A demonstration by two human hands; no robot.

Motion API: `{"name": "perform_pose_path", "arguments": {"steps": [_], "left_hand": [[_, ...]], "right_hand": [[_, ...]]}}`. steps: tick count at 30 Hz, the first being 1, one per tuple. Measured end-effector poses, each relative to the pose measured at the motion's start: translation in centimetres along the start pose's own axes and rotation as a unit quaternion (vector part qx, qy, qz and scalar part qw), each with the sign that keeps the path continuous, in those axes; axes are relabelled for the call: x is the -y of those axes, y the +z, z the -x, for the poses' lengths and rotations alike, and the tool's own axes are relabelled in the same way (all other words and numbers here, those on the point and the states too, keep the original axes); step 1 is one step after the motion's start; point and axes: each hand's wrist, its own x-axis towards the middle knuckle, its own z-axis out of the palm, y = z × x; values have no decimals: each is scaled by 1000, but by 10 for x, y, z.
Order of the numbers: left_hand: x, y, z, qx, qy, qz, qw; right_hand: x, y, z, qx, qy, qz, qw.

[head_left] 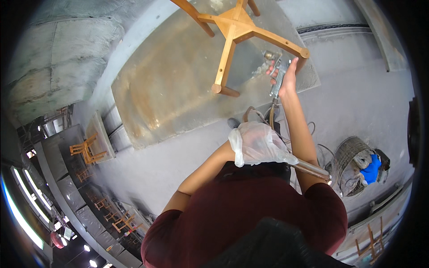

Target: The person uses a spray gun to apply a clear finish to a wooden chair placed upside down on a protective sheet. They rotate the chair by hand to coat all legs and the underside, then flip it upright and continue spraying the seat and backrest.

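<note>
My right hand is wrapped round a silver spray gun, with its nozzle end up beside one leg of a wooden chair frame. This frame of honey-coloured wood has crossing bars joined at a middle block. It stands over a large grey-brown stained board. Close to my body, my left hand is covered by a whitish translucent plastic bag, which hides its fingers. Hoses run down from the gun. A metal-tipped tube sticks out by the bag, and I cannot tell whether my left hand holds it.
A wicker basket with a blue cloth stands on the right, near loose hoses. At left is another wooden chair, with several more chair frames behind it. A pale board leans at the upper right.
</note>
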Motion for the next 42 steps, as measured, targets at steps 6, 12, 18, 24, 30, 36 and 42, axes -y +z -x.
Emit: {"name": "perform_pose_path", "arguments": {"steps": [6, 12, 18, 24, 30, 36, 42], "left_hand": [[-21, -21, 12, 25, 50, 21, 998], [-16, -25, 32, -5, 98, 117, 988], [17, -42, 51, -54, 155, 85, 983], [11, -69, 88, 6, 92, 76, 993], [33, -109, 149, 9, 113, 212, 971], [51, -118, 180, -15, 200, 247, 948], [41, -129, 193, -40, 102, 241, 964]], "right_hand": [[75, 70, 15, 152, -79, -92, 981], [66, 86, 15, 126, -89, -54, 987], [40, 142, 45, 100, -201, 251, 942], [67, 258, 128, 228, -517, 503, 654], [96, 383, 226, 72, -697, 619, 356], [60, 417, 237, 80, -584, 742, 320], [86, 413, 201, 115, -515, 625, 576]]}}
